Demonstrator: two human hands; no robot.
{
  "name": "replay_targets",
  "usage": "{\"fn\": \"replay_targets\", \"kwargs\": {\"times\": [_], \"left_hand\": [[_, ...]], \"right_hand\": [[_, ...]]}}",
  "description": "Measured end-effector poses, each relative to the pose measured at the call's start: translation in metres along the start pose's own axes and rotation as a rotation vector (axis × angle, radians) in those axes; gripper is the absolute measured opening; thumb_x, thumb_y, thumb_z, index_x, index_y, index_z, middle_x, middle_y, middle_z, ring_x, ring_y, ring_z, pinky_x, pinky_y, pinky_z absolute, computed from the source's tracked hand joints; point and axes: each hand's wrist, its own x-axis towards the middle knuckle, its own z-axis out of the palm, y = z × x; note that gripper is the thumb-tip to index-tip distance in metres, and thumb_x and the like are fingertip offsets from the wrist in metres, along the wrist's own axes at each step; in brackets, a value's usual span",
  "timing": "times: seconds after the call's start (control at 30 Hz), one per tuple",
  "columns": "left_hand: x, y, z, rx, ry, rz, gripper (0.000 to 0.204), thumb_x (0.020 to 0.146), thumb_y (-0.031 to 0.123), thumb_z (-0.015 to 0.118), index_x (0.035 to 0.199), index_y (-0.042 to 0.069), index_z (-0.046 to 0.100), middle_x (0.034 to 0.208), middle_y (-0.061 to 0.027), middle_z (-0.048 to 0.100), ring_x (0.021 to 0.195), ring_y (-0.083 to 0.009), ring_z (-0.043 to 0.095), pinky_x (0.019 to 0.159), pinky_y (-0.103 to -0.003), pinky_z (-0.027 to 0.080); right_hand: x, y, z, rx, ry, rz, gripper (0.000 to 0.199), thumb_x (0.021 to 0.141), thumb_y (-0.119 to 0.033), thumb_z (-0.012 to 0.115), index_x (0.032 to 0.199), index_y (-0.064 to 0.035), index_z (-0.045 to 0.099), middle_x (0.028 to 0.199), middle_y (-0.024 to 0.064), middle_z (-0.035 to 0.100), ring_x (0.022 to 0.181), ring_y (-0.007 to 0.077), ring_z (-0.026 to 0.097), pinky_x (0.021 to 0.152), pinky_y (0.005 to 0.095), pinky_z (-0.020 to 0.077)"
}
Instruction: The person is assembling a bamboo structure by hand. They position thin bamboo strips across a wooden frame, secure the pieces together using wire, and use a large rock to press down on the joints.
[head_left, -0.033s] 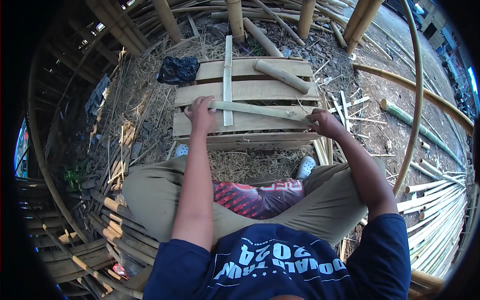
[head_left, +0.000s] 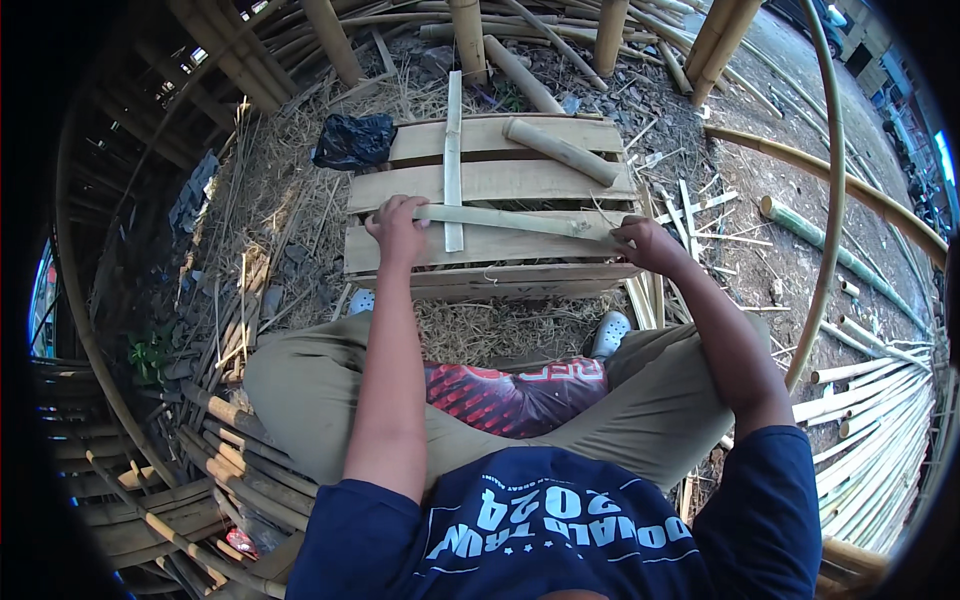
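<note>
A split bamboo strip point(head_left: 515, 220) lies crosswise above the slatted wooden crate point(head_left: 490, 185), held at both ends. My left hand point(head_left: 400, 230) is closed around its left end. At the other end, my right hand point(head_left: 645, 245) grips the strip with bent fingers near the crate's right edge. Under the held piece, close to my left hand, a paler bamboo strip point(head_left: 453, 150) runs lengthwise over the slats. Toward the crate's far right rests a short round bamboo piece point(head_left: 562, 152). The fingers partly hide both ends of the held strip.
A black plastic bag point(head_left: 355, 140) sits at the crate's far left corner. Bamboo posts point(head_left: 468, 40) stand beyond it. To the right lie a green bamboo pole point(head_left: 840, 260) and a fan of split strips point(head_left: 880, 440). Dry straw and scraps cover the ground around the crate.
</note>
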Motion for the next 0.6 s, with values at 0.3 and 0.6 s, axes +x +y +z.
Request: {"fn": "replay_targets", "kwargs": {"times": [0.3,0.6], "left_hand": [[-0.018,0.02,-0.03,-0.209,-0.162,0.042,0.04,0.071,0.02,0.092,0.109,0.022,0.08,0.117,0.002,0.07,0.116,-0.0205,0.064,0.106,-0.049,0.028],[-0.031,0.016,-0.006,-0.339,-0.208,0.136,0.048,0.071,0.023,0.093,0.117,0.023,0.081,0.115,-0.0004,0.071,0.113,-0.0201,0.065,0.107,-0.04,0.031]], "right_hand": [[0.003,0.043,-0.001,-0.055,-0.094,0.049,0.034,0.076,-0.018,0.087,0.101,0.0014,0.076,0.092,0.0184,0.073,0.087,0.0354,0.071,0.079,0.0428,0.0567],[0.0,0.075,-0.018,-0.117,-0.17,0.101,0.033,0.071,-0.023,0.089,0.093,-0.0002,0.078,0.088,0.0159,0.074,0.081,0.0307,0.071,0.074,0.0401,0.0569]]}}
